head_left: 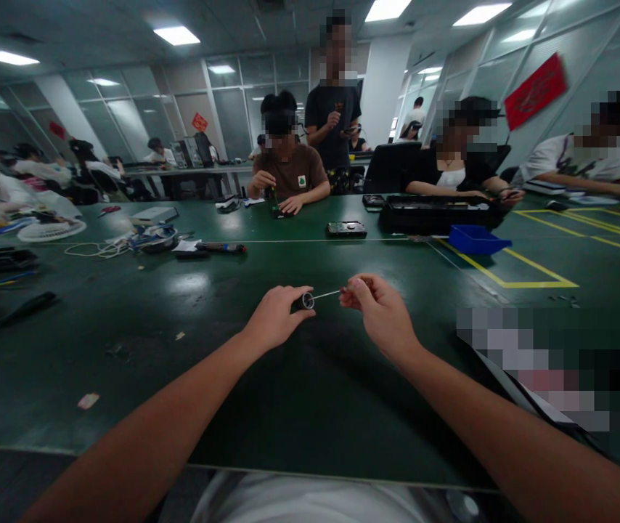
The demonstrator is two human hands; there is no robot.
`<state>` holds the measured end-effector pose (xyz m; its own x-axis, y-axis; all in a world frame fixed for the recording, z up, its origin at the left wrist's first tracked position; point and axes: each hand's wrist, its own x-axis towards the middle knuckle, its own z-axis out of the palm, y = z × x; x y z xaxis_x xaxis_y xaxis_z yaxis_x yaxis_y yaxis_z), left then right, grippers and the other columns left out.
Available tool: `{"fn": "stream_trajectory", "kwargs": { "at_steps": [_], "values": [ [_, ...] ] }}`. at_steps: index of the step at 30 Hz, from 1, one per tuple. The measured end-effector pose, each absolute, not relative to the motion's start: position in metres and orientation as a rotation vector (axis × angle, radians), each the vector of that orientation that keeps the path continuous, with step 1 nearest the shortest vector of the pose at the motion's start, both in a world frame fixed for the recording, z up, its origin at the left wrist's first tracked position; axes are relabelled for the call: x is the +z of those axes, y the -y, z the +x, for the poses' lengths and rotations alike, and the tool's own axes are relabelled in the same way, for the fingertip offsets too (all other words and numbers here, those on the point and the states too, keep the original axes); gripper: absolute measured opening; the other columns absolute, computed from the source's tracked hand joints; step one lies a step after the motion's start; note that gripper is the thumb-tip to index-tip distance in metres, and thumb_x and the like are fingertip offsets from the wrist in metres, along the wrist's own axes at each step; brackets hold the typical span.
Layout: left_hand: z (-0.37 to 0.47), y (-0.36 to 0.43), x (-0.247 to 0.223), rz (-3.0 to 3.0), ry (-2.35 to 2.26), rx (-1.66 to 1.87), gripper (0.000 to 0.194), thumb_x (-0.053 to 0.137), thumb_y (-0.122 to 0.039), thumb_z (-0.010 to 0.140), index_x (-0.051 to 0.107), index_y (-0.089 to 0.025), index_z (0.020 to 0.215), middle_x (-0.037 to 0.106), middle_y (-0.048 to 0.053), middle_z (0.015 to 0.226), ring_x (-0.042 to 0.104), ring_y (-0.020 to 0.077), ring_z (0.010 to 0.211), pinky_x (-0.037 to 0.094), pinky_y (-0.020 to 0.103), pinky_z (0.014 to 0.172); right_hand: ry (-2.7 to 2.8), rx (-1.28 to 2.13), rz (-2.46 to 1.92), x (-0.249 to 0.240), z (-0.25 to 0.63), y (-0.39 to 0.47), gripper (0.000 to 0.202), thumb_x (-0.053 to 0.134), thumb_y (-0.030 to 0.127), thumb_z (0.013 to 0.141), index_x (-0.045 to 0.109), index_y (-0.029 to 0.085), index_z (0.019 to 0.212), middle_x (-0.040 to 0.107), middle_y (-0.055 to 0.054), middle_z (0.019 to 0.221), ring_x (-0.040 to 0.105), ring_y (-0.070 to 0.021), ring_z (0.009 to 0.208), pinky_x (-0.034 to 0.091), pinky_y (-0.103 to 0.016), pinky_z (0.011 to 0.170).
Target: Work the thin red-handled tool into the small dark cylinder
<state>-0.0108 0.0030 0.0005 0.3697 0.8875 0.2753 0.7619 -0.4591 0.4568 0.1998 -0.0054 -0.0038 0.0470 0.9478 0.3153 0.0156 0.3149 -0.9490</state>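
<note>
Above the green tabletop, my left hand (273, 317) is closed around a small dark cylinder (308, 300) whose round, silvery-rimmed end faces right. My fingers cover most of its body. To its right, my right hand (383, 314) pinches a thin, light-coloured rod (327, 294) between thumb and fingers. The rod runs level from those fingertips to the cylinder's round end. Whether its tip enters the opening or only touches the rim, I cannot tell. My right fingers hide the rod's other end.
Ahead lie a hard drive (346, 229), a blue bin (478, 239), a long black device (441, 214) and a cable bundle (152, 238). A long-shafted tool (30, 306) rests at left, a blurred-out item (539, 363) at right. Several people sit around; one stands.
</note>
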Motion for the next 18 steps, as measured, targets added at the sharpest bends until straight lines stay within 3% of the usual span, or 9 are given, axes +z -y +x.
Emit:
{"fn": "stream_trajectory", "kwargs": {
  "at_steps": [11,15,18],
  "values": [
    [-0.011,-0.002,0.003,2.358,-1.45,0.714,0.042,0.069,-0.036,0.09,0.064,-0.024,0.13,0.071,0.006,0.118,0.061,0.0261,0.106,0.046,0.042,0.095,1.321,0.922,-1.031,-0.003,0.202,0.005,0.026,0.058,0.047,0.091,0.061,0.021,0.094,0.069,-0.006,0.086,0.068,-0.0197,0.077,0.059,-0.04,0.076],
    [-0.01,-0.001,0.004,2.359,-1.445,0.699,0.03,0.066,-0.037,0.091,0.066,-0.026,0.119,0.072,0.004,0.114,0.062,0.0262,0.103,0.046,0.042,0.092,1.353,0.895,-1.041,0.001,0.202,0.008,0.027,0.057,0.047,0.091,0.062,0.021,0.094,0.07,-0.006,0.086,0.069,-0.0199,0.077,0.058,-0.039,0.074],
    [-0.01,-0.001,0.004,2.339,-1.467,0.67,0.027,0.066,-0.039,0.091,0.066,-0.026,0.115,0.072,0.003,0.106,0.063,0.0268,0.099,0.047,0.042,0.089,1.431,0.806,-1.106,0.008,0.202,0.013,0.03,0.058,0.049,0.091,0.065,0.02,0.09,0.069,-0.004,0.075,0.066,-0.0189,0.068,0.055,-0.035,0.068]
  ]
}}
